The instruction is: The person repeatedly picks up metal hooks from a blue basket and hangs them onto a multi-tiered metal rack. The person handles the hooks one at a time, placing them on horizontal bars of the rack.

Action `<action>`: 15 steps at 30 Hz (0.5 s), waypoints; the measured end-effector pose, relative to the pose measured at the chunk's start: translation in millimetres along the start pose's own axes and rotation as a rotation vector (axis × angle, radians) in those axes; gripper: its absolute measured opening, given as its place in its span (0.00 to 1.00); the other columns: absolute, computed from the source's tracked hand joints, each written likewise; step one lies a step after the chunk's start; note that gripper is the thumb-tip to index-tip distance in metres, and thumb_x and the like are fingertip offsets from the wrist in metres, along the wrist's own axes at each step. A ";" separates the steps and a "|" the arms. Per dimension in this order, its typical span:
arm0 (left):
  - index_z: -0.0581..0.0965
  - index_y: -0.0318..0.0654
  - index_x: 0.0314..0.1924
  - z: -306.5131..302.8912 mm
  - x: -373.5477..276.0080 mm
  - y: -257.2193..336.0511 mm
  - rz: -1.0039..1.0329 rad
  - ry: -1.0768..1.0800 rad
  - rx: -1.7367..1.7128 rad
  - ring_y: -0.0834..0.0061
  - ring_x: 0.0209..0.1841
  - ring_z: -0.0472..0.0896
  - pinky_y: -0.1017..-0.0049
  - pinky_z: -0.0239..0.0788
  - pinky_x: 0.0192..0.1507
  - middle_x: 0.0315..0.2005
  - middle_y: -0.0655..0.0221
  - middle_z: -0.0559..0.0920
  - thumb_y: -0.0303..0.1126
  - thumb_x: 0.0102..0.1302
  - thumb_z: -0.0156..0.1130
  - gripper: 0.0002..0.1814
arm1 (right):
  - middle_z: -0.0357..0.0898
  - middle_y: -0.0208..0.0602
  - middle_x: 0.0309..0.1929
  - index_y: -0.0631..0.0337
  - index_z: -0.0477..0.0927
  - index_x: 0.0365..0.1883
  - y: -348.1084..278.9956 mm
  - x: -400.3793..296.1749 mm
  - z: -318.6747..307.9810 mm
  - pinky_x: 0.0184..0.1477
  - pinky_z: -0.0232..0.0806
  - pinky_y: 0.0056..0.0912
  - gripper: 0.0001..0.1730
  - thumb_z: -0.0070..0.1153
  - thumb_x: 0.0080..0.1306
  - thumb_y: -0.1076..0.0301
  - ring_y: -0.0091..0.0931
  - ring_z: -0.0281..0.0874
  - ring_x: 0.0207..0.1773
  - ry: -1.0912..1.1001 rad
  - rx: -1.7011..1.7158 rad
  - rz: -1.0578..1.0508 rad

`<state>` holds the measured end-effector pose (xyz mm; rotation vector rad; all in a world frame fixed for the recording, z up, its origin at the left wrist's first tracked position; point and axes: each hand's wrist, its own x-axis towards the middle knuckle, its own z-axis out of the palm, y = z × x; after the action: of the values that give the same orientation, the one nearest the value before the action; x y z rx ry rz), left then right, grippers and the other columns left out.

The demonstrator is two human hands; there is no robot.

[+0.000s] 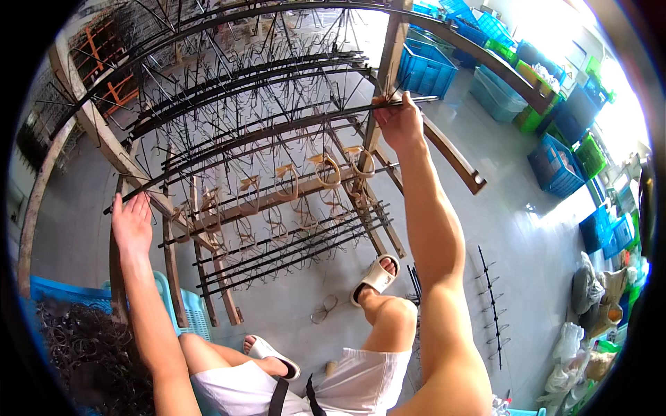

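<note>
Both my hands are at the ends of one long black rod with thin wire hooks (270, 127), which spans a rack (387, 57). My left hand (133, 223) is raised at the rod's left end, palm up, its fingers extended beneath it. At the other end, my right hand (400, 122) has its fingers curled around the rod. More black hooked rods lie across the rack beyond it. Lower down, beige curved parts (327, 170) hang in a row from a rod, with further hooked rods below them.
A blue crate (39, 283) of dark wire pieces stands at the lower left. On the floor lie a hooked rod (491, 307) and a loop of wire (323, 309). Blue crates (426, 67), green crates and plastic bags line the right side. The rack's rail end (476, 182) juts rightward.
</note>
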<state>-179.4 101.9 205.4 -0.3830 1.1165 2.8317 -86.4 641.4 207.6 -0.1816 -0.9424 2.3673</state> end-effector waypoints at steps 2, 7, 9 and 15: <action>0.69 0.32 0.51 -23.6 12.3 27.9 0.094 -0.087 -0.021 0.74 0.57 0.67 0.74 0.49 0.62 0.49 0.64 0.75 0.41 0.70 0.48 0.19 | 0.75 0.35 0.28 0.60 0.71 0.32 -6.0 -39.8 36.2 0.43 0.66 0.35 0.15 0.42 0.71 0.59 0.33 0.76 0.35 0.134 0.061 -0.131; 0.71 0.30 0.52 -40.6 -91.6 22.0 0.285 -0.512 0.059 0.72 0.63 0.66 0.73 0.52 0.62 0.54 0.61 0.75 0.35 0.73 0.40 0.18 | 0.73 0.33 0.23 0.59 0.70 0.33 -52.9 -205.6 -8.9 0.40 0.67 0.34 0.10 0.42 0.71 0.64 0.29 0.72 0.27 0.125 0.228 -0.445; 0.71 0.32 0.51 -37.6 -168.4 -0.5 0.166 -0.459 -0.055 0.69 0.65 0.63 0.69 0.45 0.69 0.54 0.59 0.75 0.35 0.73 0.41 0.16 | 0.72 0.32 0.22 0.56 0.70 0.32 -71.1 -235.8 -62.9 0.41 0.66 0.35 0.09 0.41 0.71 0.65 0.28 0.73 0.27 0.198 0.212 -0.307; 0.73 0.32 0.42 -120.1 -238.9 -86.2 0.055 -0.101 0.015 0.73 0.48 0.76 0.75 0.64 0.56 0.43 0.60 0.79 0.34 0.70 0.48 0.12 | 0.70 0.36 0.24 0.62 0.69 0.34 31.7 -186.9 -200.0 0.33 0.71 0.36 0.10 0.45 0.69 0.64 0.32 0.70 0.25 0.537 0.163 0.163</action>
<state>89.5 88.9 125.2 -0.2078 1.1447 2.8523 117.7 635.4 22.7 -0.8077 -0.4893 2.3383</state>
